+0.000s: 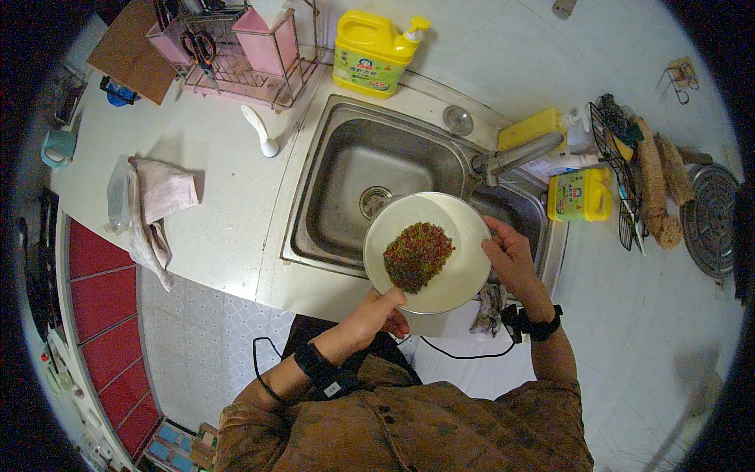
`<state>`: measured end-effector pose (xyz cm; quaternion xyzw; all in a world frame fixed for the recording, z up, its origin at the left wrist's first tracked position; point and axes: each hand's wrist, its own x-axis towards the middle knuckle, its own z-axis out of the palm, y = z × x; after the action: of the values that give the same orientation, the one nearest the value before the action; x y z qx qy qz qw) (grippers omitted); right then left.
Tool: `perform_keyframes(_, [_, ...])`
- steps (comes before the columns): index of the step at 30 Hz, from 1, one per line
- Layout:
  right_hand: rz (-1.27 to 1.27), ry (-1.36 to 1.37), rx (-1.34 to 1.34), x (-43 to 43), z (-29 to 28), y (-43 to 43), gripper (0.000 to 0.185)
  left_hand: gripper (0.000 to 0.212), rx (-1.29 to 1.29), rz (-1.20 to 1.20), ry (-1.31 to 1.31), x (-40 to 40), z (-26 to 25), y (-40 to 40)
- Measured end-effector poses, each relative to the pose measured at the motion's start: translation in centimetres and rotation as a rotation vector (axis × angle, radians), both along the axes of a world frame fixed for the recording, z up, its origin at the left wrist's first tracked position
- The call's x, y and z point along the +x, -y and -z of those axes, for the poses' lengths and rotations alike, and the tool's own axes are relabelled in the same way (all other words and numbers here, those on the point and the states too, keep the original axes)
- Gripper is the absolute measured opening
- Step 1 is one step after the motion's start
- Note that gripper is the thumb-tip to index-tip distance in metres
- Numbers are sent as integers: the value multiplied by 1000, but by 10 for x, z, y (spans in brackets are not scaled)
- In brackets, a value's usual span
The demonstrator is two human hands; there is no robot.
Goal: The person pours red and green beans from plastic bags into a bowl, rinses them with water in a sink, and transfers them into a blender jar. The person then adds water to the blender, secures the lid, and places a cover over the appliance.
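A wide white bowl (457, 277) with a thin dark rim is held above the front edge of the stainless steel sink (336, 171). In it lies a heap of small red and green grains or beans (417, 256), gathered towards the bowl's left side. My left hand (380, 312) grips the near left rim, thumb on top and fingers underneath. On the right rim, my right hand (510, 256) holds the bowl, its fingers partly hidden. Beyond the bowl, the basin's drain strainer (376, 202) shows.
A grey faucet (525, 156) reaches over the smaller right basin. Yellow detergent jugs (374, 56) stand behind and right of the sink. On the left counter are a white spoon (259, 131), a pink cloth (165, 186) and a wire rack (248, 88) with scissors (200, 53). A rag (488, 310) hangs at the front edge.
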<state>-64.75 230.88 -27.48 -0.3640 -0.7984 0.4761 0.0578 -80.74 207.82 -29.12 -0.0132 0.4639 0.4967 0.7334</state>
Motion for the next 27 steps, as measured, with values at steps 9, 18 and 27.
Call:
perform_keyframes(9, [45, -14, -162, -9, -16, 1, 40, 37, -16, 10, 48, -1, 0, -3])
perform_keyframes(18, [12, 54, -57, -11, -19, -6, 38, 36, -18, 26, 53, 0, 4, -6])
perform_keyframes(27, [53, 17, 11, -12, -16, -9, 41, 36, -17, 12, 99, 0, 4, -9])
